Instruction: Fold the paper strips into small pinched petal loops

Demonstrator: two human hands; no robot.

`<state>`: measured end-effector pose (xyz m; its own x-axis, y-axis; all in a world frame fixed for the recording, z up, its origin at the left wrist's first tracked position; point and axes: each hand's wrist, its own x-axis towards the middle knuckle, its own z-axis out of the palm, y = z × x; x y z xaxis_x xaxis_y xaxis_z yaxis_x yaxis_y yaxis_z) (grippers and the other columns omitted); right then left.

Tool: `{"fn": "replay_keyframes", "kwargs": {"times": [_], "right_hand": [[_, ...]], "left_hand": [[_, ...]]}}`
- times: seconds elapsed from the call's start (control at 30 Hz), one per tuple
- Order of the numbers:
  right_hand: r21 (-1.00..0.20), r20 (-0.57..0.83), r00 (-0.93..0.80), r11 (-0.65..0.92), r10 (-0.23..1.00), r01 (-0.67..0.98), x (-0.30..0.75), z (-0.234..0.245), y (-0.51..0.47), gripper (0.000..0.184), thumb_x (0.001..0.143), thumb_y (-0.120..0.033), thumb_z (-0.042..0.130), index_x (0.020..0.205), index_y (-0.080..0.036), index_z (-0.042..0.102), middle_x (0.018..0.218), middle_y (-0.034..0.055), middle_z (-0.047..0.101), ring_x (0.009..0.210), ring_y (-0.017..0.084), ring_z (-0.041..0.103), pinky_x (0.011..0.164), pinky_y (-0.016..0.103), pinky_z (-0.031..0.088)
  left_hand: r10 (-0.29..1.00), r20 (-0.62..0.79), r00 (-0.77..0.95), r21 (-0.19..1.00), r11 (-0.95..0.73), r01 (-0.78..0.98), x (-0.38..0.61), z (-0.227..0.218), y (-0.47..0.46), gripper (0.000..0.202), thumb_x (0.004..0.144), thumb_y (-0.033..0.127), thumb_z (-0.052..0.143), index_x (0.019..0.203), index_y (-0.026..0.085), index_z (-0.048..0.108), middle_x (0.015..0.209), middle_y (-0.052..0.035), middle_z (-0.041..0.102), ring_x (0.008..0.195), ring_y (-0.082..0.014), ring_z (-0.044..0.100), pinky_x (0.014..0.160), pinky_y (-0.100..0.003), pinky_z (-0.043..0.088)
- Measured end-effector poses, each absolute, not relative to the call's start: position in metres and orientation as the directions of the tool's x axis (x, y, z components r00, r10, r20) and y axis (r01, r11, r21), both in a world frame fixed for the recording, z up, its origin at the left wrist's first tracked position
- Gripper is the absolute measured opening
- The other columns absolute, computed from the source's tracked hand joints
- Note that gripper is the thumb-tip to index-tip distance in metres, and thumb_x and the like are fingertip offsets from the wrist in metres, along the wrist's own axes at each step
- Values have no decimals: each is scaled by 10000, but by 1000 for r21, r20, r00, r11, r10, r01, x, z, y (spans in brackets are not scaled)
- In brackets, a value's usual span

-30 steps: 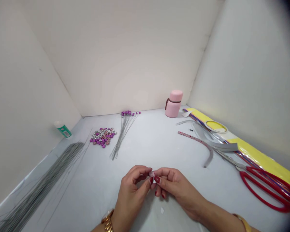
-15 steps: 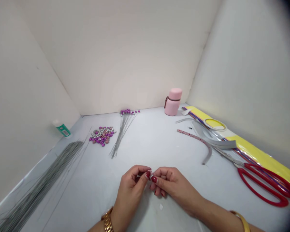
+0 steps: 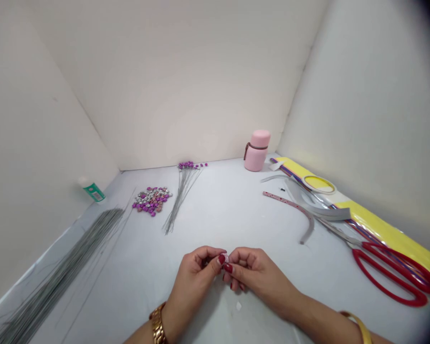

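Observation:
Near the front middle of the table, my left hand (image 3: pixel 201 271) and my right hand (image 3: pixel 252 271) meet fingertip to fingertip. Both pinch one small pale pinkish piece (image 3: pixel 226 258), mostly covered by the thumbs and fingers, so its exact kind is hidden. Just below the hands lies a small white scrap (image 3: pixel 238 306). Beyond them, purple beads top a bunch of thin grey wires (image 3: pixel 181 196). To its left is a heap of purple, silver and pink beads (image 3: pixel 151 200).
A long bundle of grey wires (image 3: pixel 68 267) lies at left, near a green-and-white bottle (image 3: pixel 93 191). A pink flask (image 3: pixel 257 152) stands at the back. On the right are a curved pink strip (image 3: pixel 288 202), red-handled scissors (image 3: pixel 390 272), a tape roll (image 3: pixel 318 184) and yellow sheets (image 3: pixel 390 239).
Both hands stay pinched together at nearly the same place. The left hand has shifted very slightly to the right and its fingers have turned a little around the small piece.

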<state>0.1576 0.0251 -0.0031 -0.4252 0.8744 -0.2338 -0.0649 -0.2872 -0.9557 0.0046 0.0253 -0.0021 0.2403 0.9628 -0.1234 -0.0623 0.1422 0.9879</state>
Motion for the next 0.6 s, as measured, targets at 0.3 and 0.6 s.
{"fn": "replay_keyframes", "kwargs": {"times": [0.3, 0.6], "right_hand": [[-963, -199, -442, -258, 874, -76, 160, 0, 27, 287, 802, -395, 538, 722, -121, 573, 575, 7, 596, 474, 72, 496, 466, 188, 340], [-983, -178, -408, -178, 895, 37, 160, 1, 24, 291, 818, -423, 500, 732, -148, 546, 545, -13, 562, 487, 91, 480, 497, 210, 360]], "left_hand": [[962, -52, 269, 992, 81, -99, 4, -3, 18, 178, 760, 256, 602, 866, 115, 619, 650, -26, 610, 613, -143, 558, 606, -264, 437], [953, -126, 276, 982, 160, -102, 6, -2, 19, 143, 771, 248, 585, 744, 111, 617, 637, -42, 627, 624, -155, 571, 625, -281, 428]]}}
